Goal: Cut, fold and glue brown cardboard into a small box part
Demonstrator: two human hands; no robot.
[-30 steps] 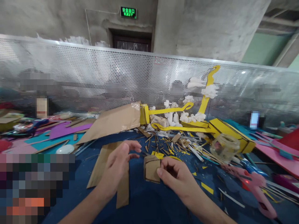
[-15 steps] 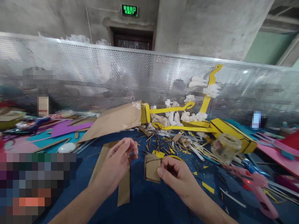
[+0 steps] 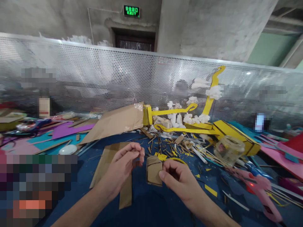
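Note:
My right hand (image 3: 178, 176) pinches the right edge of a small cardboard box-like piece (image 3: 155, 173) between thumb and fingers, over the dark blue tabletop (image 3: 151, 208). To the left of that piece my left hand (image 3: 126, 167) is raised, its fingers loosely curled and apart, with nothing visible in it. A gap separates the left fingertips from the small piece. Beneath the left hand and forearm lies a flat brown cardboard sheet (image 3: 125, 195), partly hidden by them. Just beyond the small piece are yellow scraps (image 3: 161, 156).
A pink glue gun (image 3: 260, 189) with a red light lies at right, near a clear jar (image 3: 229, 148). Yellow cardboard shapes (image 3: 236, 137) and a large brown cardboard panel (image 3: 115, 121) stand before a perforated metal screen (image 3: 99, 72). Thin offcuts (image 3: 165, 143) litter the middle.
My left hand has moved slightly right, closer to the small cardboard piece. My right hand keeps its pinch almost in place.

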